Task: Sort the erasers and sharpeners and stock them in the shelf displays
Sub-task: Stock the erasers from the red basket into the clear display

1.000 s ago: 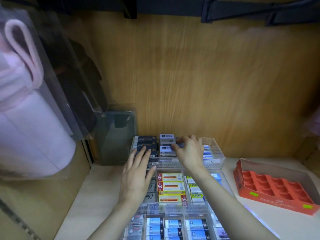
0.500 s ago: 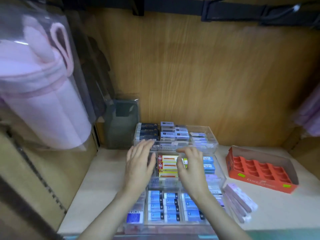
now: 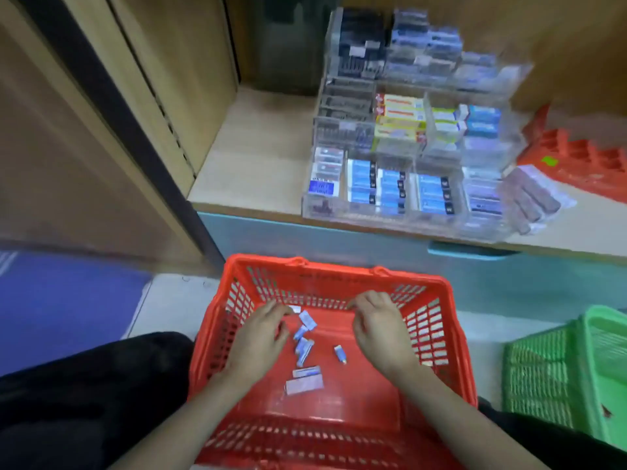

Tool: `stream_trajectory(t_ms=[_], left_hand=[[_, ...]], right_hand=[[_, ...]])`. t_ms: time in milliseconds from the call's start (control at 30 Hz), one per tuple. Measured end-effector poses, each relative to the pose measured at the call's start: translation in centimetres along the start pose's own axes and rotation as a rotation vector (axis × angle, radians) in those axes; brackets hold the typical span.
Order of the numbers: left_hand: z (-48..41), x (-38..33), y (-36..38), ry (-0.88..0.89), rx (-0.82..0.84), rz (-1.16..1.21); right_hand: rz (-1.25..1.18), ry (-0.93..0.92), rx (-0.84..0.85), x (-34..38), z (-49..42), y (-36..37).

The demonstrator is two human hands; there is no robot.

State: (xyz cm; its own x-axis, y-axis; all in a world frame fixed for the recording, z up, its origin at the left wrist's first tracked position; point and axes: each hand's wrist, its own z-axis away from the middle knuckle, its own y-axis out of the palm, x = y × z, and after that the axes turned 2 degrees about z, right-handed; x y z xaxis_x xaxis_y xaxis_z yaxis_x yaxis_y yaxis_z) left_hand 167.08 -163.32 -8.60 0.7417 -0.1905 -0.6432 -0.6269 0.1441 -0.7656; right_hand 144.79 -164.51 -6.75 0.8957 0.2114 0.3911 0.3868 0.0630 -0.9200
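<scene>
Both hands are in the red basket (image 3: 339, 270), where a few loose erasers (image 3: 302, 347) lie on its floor. The left hand (image 3: 261, 337) curls at a small white eraser (image 3: 294, 308); pinched or only touched, can't tell. The right hand (image 3: 378, 330) hangs loosely curled and empty, probably poised to gather. The acrylic display (image 3: 373, 215) stands on the shelf (image 3: 244, 157) above.

A pale wooden shelf (image 3: 258, 157) spans twelve to three o'clock above a teal front (image 3: 339, 242), with a blue mat (image 3: 61, 293) at nine o'clock.
</scene>
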Motion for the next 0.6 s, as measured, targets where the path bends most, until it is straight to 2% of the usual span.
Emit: stream_trajectory(t_ms=[133, 300, 433, 500, 600], left_hand=[[1.8, 4.6, 4.6, -0.155, 0.238, -0.126], [3.1, 6.5, 10.1, -0.161, 0.445, -0.170], [3.7, 8.4, 13.8, -0.127, 0.658, -0.268], [3.9, 9.4, 15.4, -0.108, 0.695, -0.327], [4.1, 9.5, 17.4, -0.102, 0.531, -0.406]], right_hand=[[-0.128, 0.327, 0.317, -2.9, 2.6, 8.3], [-0.140, 0.437, 0.542, -4.3, 6.3, 15.7], [0.003, 0.404, 0.537, -5.9, 6.4, 18.1], [0.000, 0.458, 0.494, -6.7, 5.8, 18.8], [-0.044, 0.560, 0.394, -7.3, 5.2, 19.8]])
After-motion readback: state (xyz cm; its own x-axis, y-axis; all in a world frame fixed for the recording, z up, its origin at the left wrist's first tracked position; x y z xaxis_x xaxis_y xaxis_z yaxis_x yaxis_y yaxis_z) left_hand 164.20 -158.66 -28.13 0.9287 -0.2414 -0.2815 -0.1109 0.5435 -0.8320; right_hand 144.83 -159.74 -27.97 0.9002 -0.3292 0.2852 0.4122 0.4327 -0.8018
